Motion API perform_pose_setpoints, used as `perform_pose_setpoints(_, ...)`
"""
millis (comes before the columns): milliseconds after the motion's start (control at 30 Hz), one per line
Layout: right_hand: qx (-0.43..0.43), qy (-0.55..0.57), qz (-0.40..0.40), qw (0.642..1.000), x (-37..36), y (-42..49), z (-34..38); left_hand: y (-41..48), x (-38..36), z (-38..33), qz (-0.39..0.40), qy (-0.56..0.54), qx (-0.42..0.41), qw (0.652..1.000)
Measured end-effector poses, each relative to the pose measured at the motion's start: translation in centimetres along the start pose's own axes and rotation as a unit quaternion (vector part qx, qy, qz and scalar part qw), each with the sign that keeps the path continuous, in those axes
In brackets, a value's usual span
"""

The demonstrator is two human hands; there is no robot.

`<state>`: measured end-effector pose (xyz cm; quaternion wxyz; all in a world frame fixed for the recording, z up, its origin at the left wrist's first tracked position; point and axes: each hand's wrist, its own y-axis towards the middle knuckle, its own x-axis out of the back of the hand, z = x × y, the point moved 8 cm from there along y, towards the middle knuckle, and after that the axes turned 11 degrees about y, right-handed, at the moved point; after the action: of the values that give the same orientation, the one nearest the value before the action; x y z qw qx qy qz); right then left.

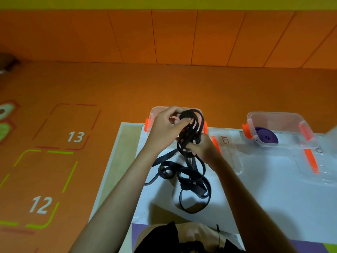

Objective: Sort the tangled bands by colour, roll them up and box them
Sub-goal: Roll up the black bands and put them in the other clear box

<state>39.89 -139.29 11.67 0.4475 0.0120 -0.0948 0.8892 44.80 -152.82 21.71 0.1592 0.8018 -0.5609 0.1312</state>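
Loosely looped, the black band (188,137) hangs pinched by left hand (162,128) and right hand (204,147).

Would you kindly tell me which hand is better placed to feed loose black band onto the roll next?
Probably the right hand: it grips the loose strands below the roll, which the left hand holds.

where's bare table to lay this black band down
Bare white table lies right of the loose black band, nearer you than the lids. A narrower strip runs left of it. The back is crowded: left box, right box, lids.
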Motion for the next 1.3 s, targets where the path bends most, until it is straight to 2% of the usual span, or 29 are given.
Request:
perform_pose_setpoints(133,-0.006,-0.012,-0.057,0.998,1.1,0.6,-0.5,-0.4,0.0,0.6,0.017,-0.052,-0.001,0.999)
perform_pose_setpoints(200,0.009,-0.006,-0.077,0.997,1.7,0.6,0.0,-0.7,-0.3,1.5,0.051,-0.077,-0.002,0.996)
perform_pose_setpoints(367,-0.037,0.104,-0.136,0.984,4.1,0.8,-0.2,-2.0,-2.9,7.6,0.168,-0.010,0.033,0.985)
perform_pose_setpoints(467,-0.021,0.154,-0.120,0.980,4.0,0.9,1.3,-3.0,-6.6,11.8,0.275,0.046,0.060,0.958)
perform_pose_setpoints(633,0.052,0.219,-0.079,0.971,3.5,0.3,5.9,-3.0,-10.7,14.8,0.336,0.112,0.094,0.931)
perform_pose_setpoints(800,0.103,0.274,-0.032,0.956,4.1,-0.4,9.9,-2.4,-11.3,13.5,0.316,0.070,0.089,0.942)
perform_pose_setpoints(1133,0.142,0.307,-0.102,0.936,8.3,-1.9,11.5,-0.3,-5.0,10.1,0.193,0.029,0.064,0.979)
perform_pose_setpoints(1300,0.101,0.285,-0.129,0.944,9.4,-1.8,8.8,0.2,-1.1,8.0,0.146,0.063,0.048,0.986)
